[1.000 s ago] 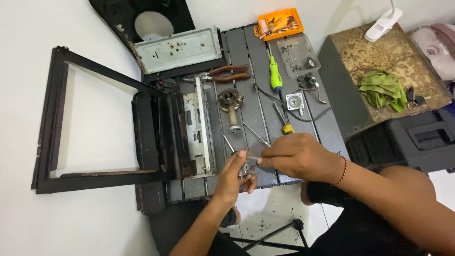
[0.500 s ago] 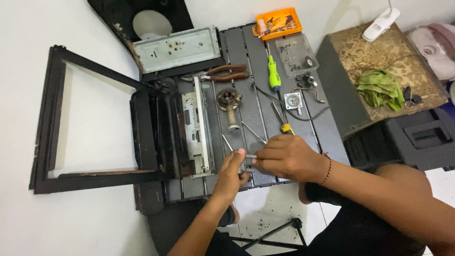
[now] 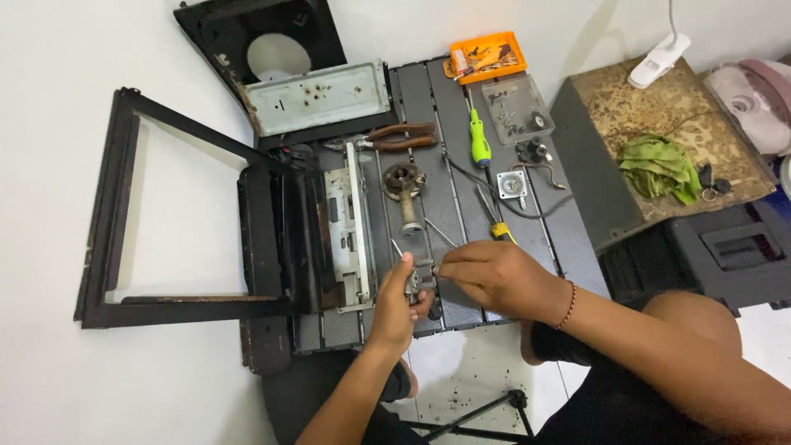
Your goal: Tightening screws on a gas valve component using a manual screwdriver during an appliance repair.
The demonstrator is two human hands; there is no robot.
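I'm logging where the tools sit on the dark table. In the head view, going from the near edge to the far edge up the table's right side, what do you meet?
Right hand → yellow-handled screwdriver → small square metal part → green-handled screwdriver → clear plastic tray of small parts → orange bit case.

Bright even light, soft shadows, sharp, slight wide-angle distortion

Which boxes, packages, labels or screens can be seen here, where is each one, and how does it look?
Orange tray: far end of the dark table, rectangular, shallow, holding small tools.
Clear plastic box: just nearer than the orange tray, rectangular, transparent, holding small dark parts.
No labels, signs or screens can be made out.
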